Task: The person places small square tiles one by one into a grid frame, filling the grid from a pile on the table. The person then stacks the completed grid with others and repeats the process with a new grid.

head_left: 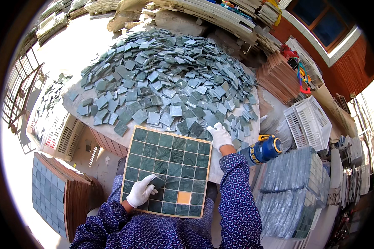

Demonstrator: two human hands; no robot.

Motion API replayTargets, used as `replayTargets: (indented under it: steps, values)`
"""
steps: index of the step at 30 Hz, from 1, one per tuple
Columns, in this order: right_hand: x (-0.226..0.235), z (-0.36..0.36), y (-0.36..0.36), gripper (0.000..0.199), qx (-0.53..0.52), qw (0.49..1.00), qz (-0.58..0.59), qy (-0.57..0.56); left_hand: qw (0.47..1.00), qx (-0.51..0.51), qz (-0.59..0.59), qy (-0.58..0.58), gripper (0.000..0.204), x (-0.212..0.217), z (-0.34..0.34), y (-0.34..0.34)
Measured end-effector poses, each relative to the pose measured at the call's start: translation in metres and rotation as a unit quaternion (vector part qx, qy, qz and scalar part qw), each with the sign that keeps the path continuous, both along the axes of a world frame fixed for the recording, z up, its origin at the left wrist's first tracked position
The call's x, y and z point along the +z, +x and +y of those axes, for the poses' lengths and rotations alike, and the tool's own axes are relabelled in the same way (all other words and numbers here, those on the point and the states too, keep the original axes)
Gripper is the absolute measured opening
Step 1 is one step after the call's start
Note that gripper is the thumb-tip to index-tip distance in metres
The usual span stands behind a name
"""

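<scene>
Tbl, tiles, btl by R sleeve

White-gloved fingers, flecked dark-purple sleeves

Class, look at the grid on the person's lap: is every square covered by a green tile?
No, one square toward the lower right shows bare orange.

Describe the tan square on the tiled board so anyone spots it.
Start at the big heap of green tiles, then drop to the tiled board below it. Toward its lower right sits the tan square, the only visible cell without a green tile.
</scene>
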State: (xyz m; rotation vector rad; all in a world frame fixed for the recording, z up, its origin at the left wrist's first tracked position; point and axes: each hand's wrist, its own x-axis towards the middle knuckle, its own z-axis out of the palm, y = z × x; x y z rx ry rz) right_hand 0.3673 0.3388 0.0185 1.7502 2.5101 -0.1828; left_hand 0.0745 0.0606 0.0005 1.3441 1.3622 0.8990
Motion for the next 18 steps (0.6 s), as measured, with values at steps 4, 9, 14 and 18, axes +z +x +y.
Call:
replayTargets:
  steps: [4, 9, 14, 18]
  values:
    - [0.024, -0.032, 0.003, 0.060, 0.080, 0.978, 0.158, 0.108, 1.000, 0.007, -0.016, 0.006, 0.041, -0.002, -0.007, -0.004]
    - [0.044, -0.170, -0.017, 0.061, 0.121, 0.975, 0.174, -0.067, 1.000, -0.007, -0.025, 0.001, 0.041, -0.004, -0.004, -0.005]
    - [0.017, -0.261, -0.029, 0.065, 0.131, 0.974, 0.181, -0.031, 1.000, 0.000, -0.025, -0.001, 0.041, -0.002, -0.006, -0.006]
    - [0.012, -0.265, -0.024, 0.059, 0.097, 0.973, 0.201, -0.051, 0.999, 0.015, -0.028, 0.022, 0.040, -0.001, -0.006, -0.003]
